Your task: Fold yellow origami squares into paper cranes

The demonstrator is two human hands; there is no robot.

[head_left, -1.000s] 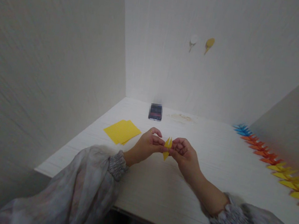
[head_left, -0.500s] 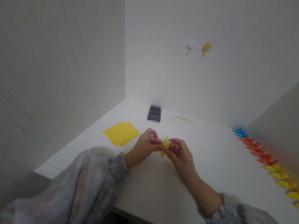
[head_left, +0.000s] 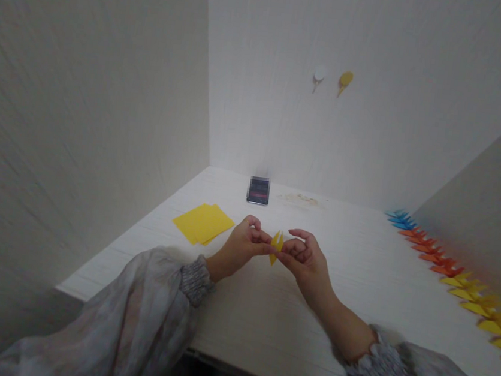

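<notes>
Between my two hands, above the white table, is a small piece of folded yellow paper [head_left: 275, 250], narrow and pointed, with a split at its upper end. My left hand [head_left: 244, 243] pinches its left side between thumb and fingers. From the other side, my right hand [head_left: 306, 256] pinches it by thumb and fingertips, with the index finger raised off it. A few flat yellow paper sheets [head_left: 199, 223] lie overlapping on the table to the left of my left hand.
A phone [head_left: 258, 190] leans at the table's back by the wall. Along the right wall runs a row of folded paper pieces in blue [head_left: 402, 219], red [head_left: 433, 252] and yellow [head_left: 485, 308]. Two hooks, one white [head_left: 319, 74] and one yellow [head_left: 346, 79], are on the back wall.
My right index finger has lifted away from the folded paper. The paper has turned slightly and its two upper points sit closer together. My left hand is nearly still.
</notes>
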